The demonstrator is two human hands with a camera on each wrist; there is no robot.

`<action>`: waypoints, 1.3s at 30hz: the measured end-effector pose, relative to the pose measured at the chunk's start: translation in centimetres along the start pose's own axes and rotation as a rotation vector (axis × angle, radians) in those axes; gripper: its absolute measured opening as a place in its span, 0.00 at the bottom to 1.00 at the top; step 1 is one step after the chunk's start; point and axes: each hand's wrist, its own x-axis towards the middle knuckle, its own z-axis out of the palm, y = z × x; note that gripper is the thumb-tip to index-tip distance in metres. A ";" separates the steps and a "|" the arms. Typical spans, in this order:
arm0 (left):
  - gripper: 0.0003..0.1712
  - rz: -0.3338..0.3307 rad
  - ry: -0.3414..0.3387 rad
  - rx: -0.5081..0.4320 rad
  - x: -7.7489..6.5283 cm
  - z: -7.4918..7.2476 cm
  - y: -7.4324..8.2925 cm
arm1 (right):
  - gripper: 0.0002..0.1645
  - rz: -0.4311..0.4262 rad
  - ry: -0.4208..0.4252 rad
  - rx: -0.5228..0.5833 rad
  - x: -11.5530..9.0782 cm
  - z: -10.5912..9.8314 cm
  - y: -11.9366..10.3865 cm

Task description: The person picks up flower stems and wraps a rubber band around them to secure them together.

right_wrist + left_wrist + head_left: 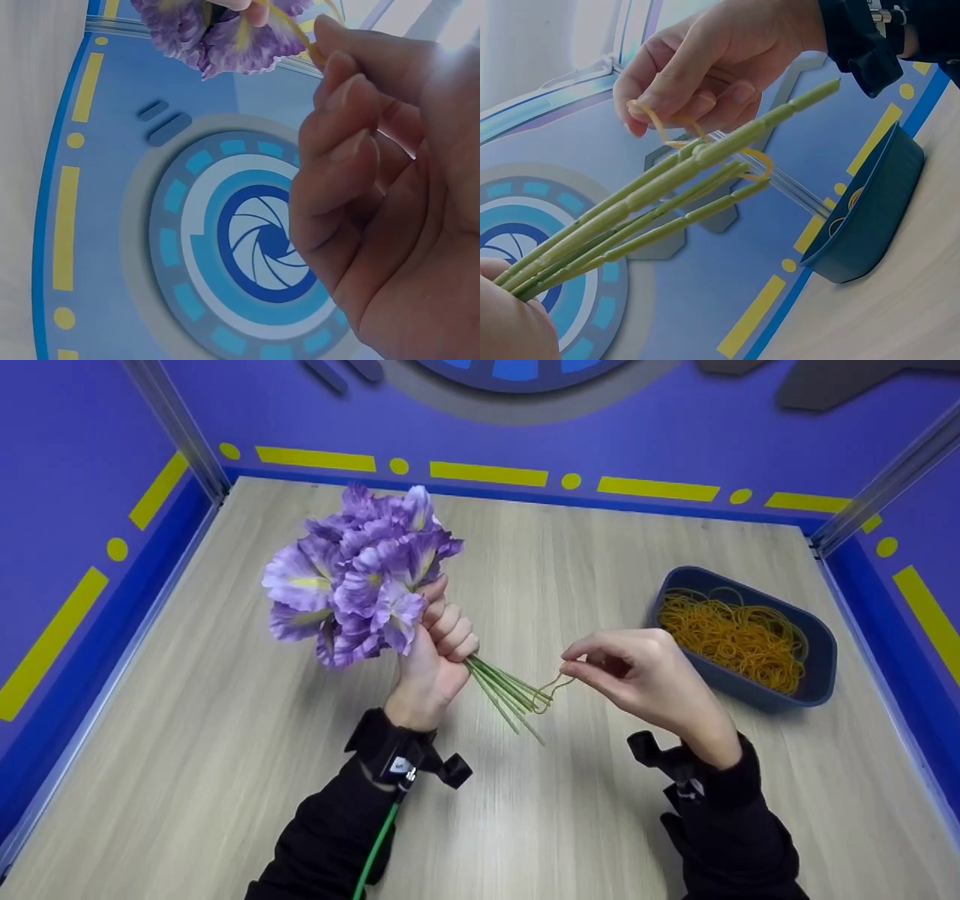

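Observation:
My left hand [442,649] grips a bunch of purple artificial flowers [367,577] by the stems, just below the blooms. The green stems [506,686] stick out of that fist towards the right. Between thumb and forefinger, my right hand [637,675] pinches a yellowish rubber band [551,690]. In the left wrist view the band [759,166] loops about some stem ends, while one longer stem [810,97] reaches past it. The right wrist view shows the right hand [375,150] with its other fingers curled; the band's loop is mostly cut off there.
A dark blue tub [821,660] on the right of the table holds a heap of rubber bands [739,641]. Blue panels with yellow markings [487,472] enclose the wooden tabletop [525,825] at the back and sides. A green cable [379,840] runs along the left forearm.

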 end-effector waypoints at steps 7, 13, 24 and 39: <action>0.28 0.004 0.010 0.002 -0.2 0.1 0.1 | 0.07 0.041 0.001 -0.051 -0.1 -0.2 -0.1; 0.27 -0.026 -0.014 -0.029 -0.3 0.1 -0.1 | 0.04 0.042 0.017 -0.053 0.1 0.5 0.6; 0.29 -0.072 0.015 0.013 -0.3 0.3 -0.9 | 0.07 -0.022 0.058 0.125 0.7 2.2 0.2; 0.29 -0.116 0.018 0.086 -0.5 0.1 -1.9 | 0.08 -0.033 0.133 0.234 1.1 3.6 -0.1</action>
